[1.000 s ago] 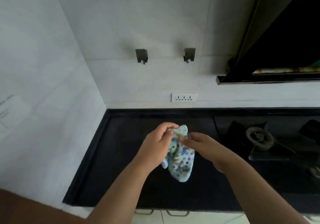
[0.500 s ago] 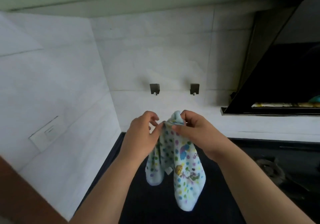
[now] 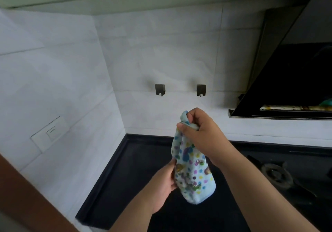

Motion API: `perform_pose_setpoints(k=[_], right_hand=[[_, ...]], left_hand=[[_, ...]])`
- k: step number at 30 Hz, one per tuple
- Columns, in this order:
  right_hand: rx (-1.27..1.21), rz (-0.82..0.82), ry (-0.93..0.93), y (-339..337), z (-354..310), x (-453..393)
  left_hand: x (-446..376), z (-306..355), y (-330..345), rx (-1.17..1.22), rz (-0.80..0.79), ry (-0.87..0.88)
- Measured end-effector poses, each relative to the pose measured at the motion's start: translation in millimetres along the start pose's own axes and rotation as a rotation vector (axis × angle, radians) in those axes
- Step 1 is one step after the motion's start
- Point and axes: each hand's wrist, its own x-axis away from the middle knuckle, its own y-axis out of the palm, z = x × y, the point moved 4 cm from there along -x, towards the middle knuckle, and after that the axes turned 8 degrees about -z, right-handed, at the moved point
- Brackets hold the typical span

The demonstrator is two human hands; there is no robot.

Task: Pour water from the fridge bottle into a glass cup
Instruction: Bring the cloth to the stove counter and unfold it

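Note:
A light blue towel (image 3: 193, 174) with coloured dots hangs over the black countertop. My right hand (image 3: 199, 131) is closed on its bunched top end, held up in front of the white wall. My left hand (image 3: 163, 183) is lower, its fingers against the towel's left side and partly hidden behind the cloth. No bottle and no glass cup are in view.
Two grey wall hooks (image 3: 159, 89) (image 3: 201, 89) sit above the towel. A black range hood (image 3: 291, 88) slopes at the right, above a gas burner (image 3: 276, 175). The black countertop (image 3: 125, 174) meets tiled walls; a white switch plate (image 3: 51, 133) is on the left wall.
The view has tilted upward. My right hand has lifted the towel's top toward the hooks. My left hand left the top end and dropped to the towel's lower side.

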Motion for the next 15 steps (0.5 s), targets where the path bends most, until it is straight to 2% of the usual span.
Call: perform_pose_setpoints(k=[5,9,12,15], right_hand=[[-0.017,0.056,0.116,-25,25,3],[0.020,0.102,0.218,-50,47,9],[0.041,0.142,0.223,-65,57,12],[0.067,0.195,0.227,-78,60,12]], left_hand=[[6,25,-18,-0.013,0.280,0.246],[12,58,-28,0.082,0.328,0.407],[13,80,-36,-0.047,0.343,0.454],[13,101,-41,-0.334,0.450,0.509]])
